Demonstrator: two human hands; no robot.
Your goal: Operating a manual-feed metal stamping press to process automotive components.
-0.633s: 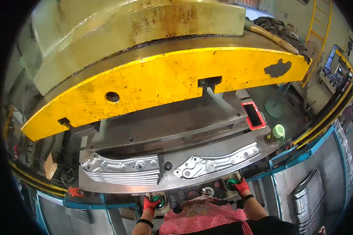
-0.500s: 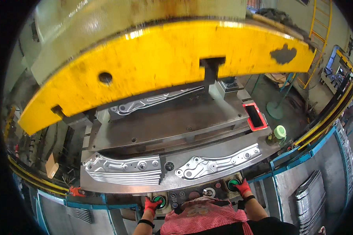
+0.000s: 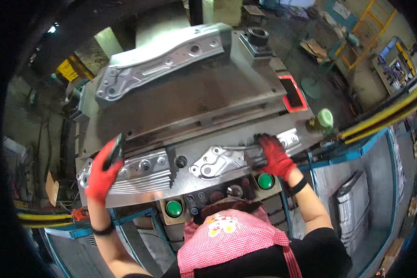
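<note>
Single bracket [image 3: 220, 162]: toward desk's [image 3: 181, 179] right edge
Stacked brackets [image 3: 141, 180]: left edge
Left hand [image 3: 102, 176]: wide
Right hand [image 3: 275, 158]: cannot tell grip

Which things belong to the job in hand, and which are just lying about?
Likely job things:
stacked metal parts by the left hand
single metal part under the right hand
metal part farther back
green buttons

Likely just lying about:
red-framed phone
green-lidded bottle

The left hand [image 3: 103, 175] and right hand [image 3: 275, 156] are gloved in red and black. The apron [image 3: 250, 248] is red-and-white checked. The push buttons [image 3: 173, 209] are green; the metal parts [image 3: 220, 163], silver-grey.
</note>
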